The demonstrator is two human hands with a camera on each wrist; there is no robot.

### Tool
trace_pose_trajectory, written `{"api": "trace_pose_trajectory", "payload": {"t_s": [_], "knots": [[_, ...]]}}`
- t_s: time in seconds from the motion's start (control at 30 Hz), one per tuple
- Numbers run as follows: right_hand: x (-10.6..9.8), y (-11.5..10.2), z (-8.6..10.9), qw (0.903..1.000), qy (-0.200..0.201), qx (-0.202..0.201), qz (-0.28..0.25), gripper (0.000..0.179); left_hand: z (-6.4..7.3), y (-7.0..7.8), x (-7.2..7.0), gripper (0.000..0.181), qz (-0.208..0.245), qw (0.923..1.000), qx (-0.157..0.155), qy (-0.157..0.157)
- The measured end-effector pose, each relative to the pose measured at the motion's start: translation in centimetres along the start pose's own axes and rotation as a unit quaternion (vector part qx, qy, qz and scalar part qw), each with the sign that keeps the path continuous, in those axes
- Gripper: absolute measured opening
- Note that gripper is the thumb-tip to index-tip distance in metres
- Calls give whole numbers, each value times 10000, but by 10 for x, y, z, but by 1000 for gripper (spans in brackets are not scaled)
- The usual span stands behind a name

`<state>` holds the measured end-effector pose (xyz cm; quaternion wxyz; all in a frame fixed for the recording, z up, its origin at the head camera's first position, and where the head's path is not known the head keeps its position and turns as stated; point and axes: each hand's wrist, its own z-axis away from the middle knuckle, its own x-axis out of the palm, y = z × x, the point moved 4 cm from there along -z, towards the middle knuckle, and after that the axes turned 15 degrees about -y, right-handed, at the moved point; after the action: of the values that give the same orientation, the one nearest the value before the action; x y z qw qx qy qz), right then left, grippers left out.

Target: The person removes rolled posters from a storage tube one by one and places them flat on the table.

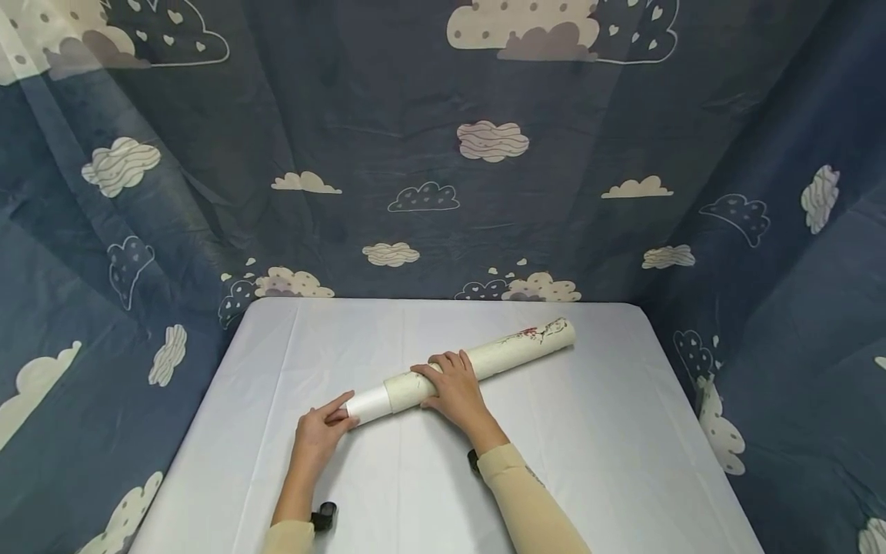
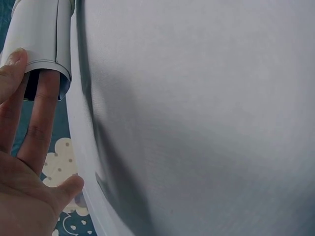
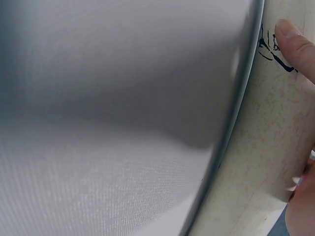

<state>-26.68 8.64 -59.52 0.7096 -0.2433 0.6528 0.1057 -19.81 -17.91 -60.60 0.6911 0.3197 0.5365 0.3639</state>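
A long cream tube (image 1: 508, 355) with a red and black blossom print lies slantwise on the white table, its far end to the right. Out of its near left end sticks a rolled white sheet (image 1: 369, 405), hollow at its open end. My left hand (image 1: 320, 435) pinches that end: in the left wrist view, the thumb presses the outside of the roll (image 2: 37, 34) while fingers reach into the opening. Across the middle of the tube lies my right hand (image 1: 455, 391), gripping it from above. Its thumb shows on the cream tube (image 3: 261, 142) in the right wrist view.
The white cloth-covered table (image 1: 588, 446) stretches around the tube, with a rounded far edge. Dark blue curtains (image 1: 422, 92) with cloud prints hang behind it and on both sides. A black wrist strap (image 1: 323, 516) sits on the left wrist.
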Motion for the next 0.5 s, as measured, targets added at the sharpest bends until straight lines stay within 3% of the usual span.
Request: {"api": "trace_pose_trajectory", "payload": {"t_s": [0.5], "knots": [[-3,1,2,10000,-31,47,9,74,1,1,0,55,-52,9999,102,11]]}}
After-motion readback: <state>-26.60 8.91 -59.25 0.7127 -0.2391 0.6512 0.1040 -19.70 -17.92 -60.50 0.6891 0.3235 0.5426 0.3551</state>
